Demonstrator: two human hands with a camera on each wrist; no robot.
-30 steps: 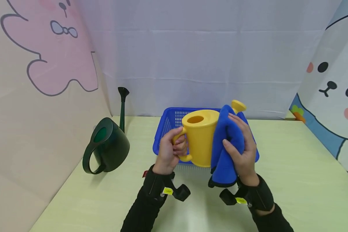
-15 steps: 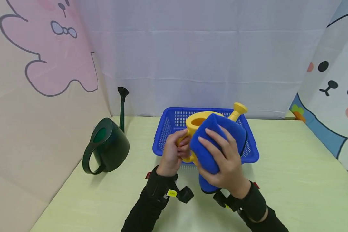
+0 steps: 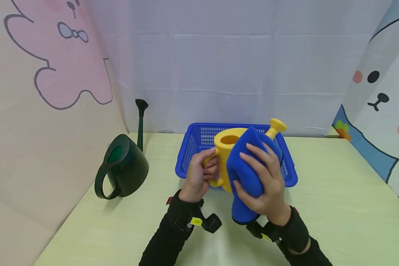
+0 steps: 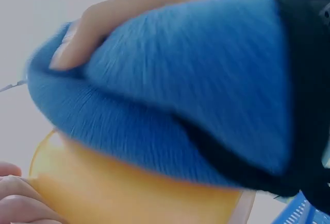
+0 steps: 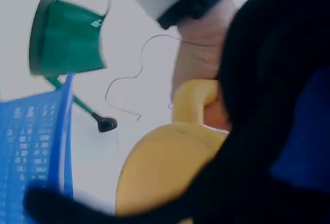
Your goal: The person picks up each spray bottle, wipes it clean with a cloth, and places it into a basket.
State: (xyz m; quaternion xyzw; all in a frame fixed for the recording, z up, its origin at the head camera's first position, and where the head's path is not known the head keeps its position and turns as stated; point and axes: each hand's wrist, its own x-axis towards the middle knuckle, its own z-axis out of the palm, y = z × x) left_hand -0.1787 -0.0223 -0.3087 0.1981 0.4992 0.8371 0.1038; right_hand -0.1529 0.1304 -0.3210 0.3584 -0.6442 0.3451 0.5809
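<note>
My left hand (image 3: 201, 173) grips the handle of a yellow watering can (image 3: 223, 157), which is held up in front of the blue basket. My right hand (image 3: 264, 181) holds a folded blue cloth (image 3: 244, 173) with black edging, fingers spread and curled over it, against the can's side. The cloth hides much of the can's body; its spout head (image 3: 278, 125) shows above. In the left wrist view the cloth (image 4: 185, 80) lies along the yellow can (image 4: 118, 183). The right wrist view shows the can's base (image 5: 160, 167) and the left hand at its handle.
A blue plastic basket (image 3: 194, 130) with perforated walls stands on the table behind the can. At the left is a dark green watering can (image 3: 131, 173), its long spout upright. A white curtain (image 3: 199, 74) hangs behind the pale table (image 3: 336, 207).
The right hand with the cloth has moved left and turned over the can's front side, then slightly back right. The yellow can has shifted a little right and down in the left hand.
</note>
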